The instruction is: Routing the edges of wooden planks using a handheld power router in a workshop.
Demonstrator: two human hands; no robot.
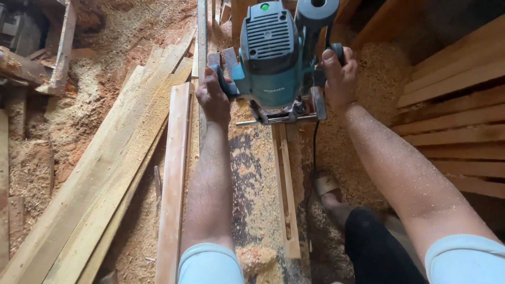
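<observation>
- All over the floor point(94, 89) around me lay sawdust and shavings, with long planks point(100, 179) heaped to my left, running from near me up and away toward the bench.
- To my right stood a stack of boards point(457, 110), their edges stepped one above the other, a bank of pale shavings point(379, 68) piled against them.
- Under my arms ran the workpiece board point(258, 184), its long axis straight away from me, dusted with chips; a narrow strip point(286, 189) with a slot cut along its length lay on it, pointing the same way.
- At the far end of that board stood the teal router point(273, 52), upright, its vented black top facing me and a small green dot on the cap; a white maker's mark sat low on the housing.
- A black cord point(314, 152) dropped from it on the right side.
- My left hand point(213, 94) was wrapped tight round the left handle.
- My right hand point(339, 73) was clenched round the right handle, thumb on top.
- My sandalled foot point(327, 186) stood in the shavings beneath.
</observation>
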